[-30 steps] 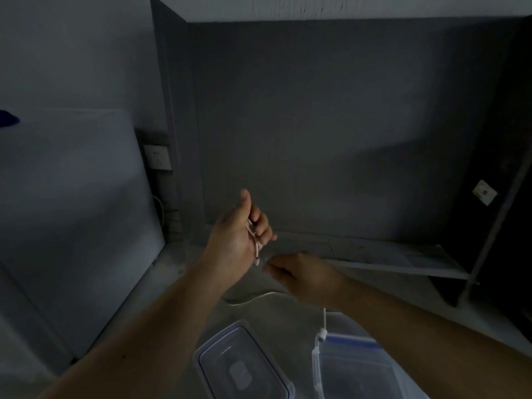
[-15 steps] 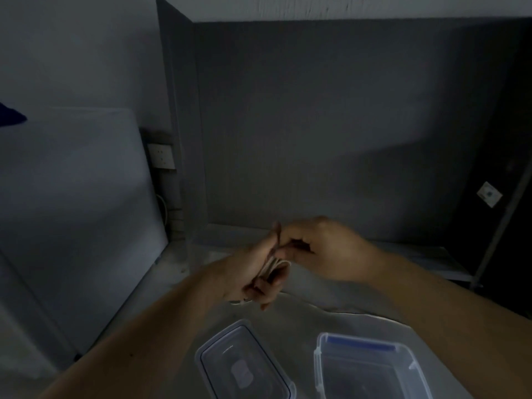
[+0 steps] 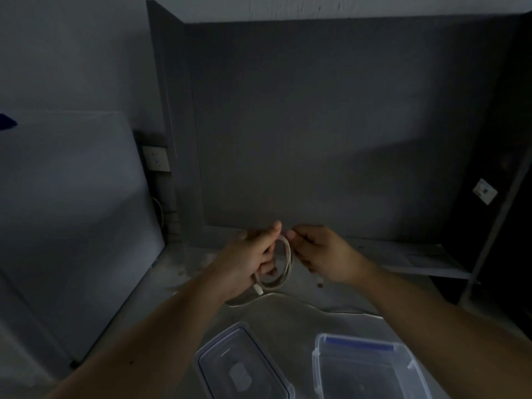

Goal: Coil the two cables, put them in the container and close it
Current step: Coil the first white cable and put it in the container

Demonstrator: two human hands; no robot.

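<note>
My left hand (image 3: 249, 259) grips a white cable (image 3: 285, 263) wound into a small loop, its plug hanging below my fingers. My right hand (image 3: 319, 254) pinches the top of the same loop, close to my left thumb. A second pale cable (image 3: 325, 306) lies loose and wavy on the table beneath my hands. At the bottom right stands the clear plastic container (image 3: 318, 358) with a blue clip, open. Its clear lid (image 3: 207, 367) lies flat to the left of it.
The grey table (image 3: 285, 321) ends at a dark back panel (image 3: 331, 125). A pale board (image 3: 72, 211) leans at the left, with a wall socket (image 3: 157, 158) beside it. A low shelf (image 3: 417, 257) and a metal leg stand at the right.
My hands have dropped slightly and drawn a little apart. The coil now shows as an open loop between them, with the plug hanging below my left hand.
</note>
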